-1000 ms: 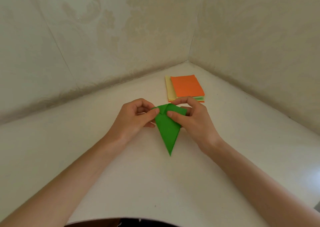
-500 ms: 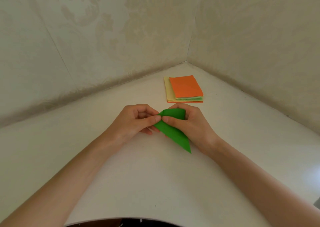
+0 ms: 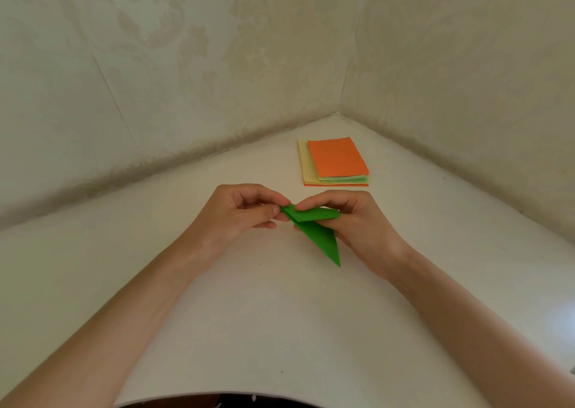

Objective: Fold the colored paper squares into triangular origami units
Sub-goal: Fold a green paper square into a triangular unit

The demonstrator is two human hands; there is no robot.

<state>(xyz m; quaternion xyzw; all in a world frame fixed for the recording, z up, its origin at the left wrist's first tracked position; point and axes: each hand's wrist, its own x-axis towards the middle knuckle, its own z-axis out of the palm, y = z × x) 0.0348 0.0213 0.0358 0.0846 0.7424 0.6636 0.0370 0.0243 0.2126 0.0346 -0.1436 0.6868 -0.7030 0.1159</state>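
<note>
Head view: the left hand point(image 3: 236, 217) pinches the left corner of the green paper point(image 3: 320, 236) between thumb and forefinger, its other fingers curled. A second ago the paper pointed straight back at the person with its top flaps open. Now it is swung round, its tip aimed down and to the right, and a band is folded flat along its top edge. I judge the flaps are done and the closing fold in half is next. The right hand point(image 3: 357, 224) grips the paper's right end, forefinger on top of the band. Beyond the right hand, well apart, lies the stack point(image 3: 336, 161) on the surface point(image 3: 280, 314). Count: two hands, one green paper, one stack, orange on top; its sheets cannot be counted.
</note>
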